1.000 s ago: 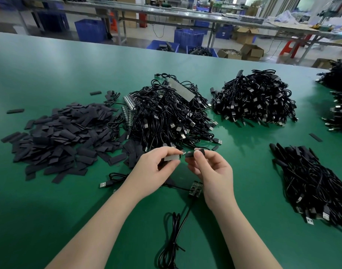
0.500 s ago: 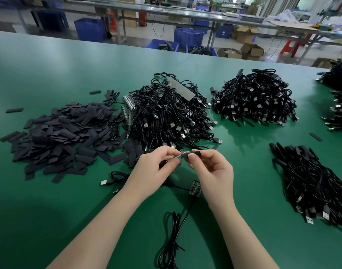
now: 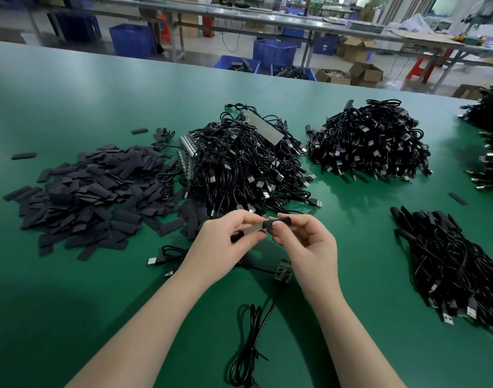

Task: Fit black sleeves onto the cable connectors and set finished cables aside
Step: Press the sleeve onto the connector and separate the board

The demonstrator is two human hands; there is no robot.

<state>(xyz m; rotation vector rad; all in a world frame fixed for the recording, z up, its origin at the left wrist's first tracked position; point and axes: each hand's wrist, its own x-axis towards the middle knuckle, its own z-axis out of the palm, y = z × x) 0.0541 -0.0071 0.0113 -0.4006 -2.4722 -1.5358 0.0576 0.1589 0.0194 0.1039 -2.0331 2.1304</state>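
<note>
Sleeve pinched in right hand fingers, mouth partly over connector pinched by left hand, above counter; keep both in line, push straight, avoid crumpling, seat fully before setting aside

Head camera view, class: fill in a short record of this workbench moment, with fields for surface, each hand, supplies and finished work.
surface: green table
left hand: pinches flat grey connector piece
right hand: pinches black tubular sleeve, partly over the connector
supplies: heap of flat black sleeves; tangled black cable pile
finished work: likely sleeved cable pile
</note>
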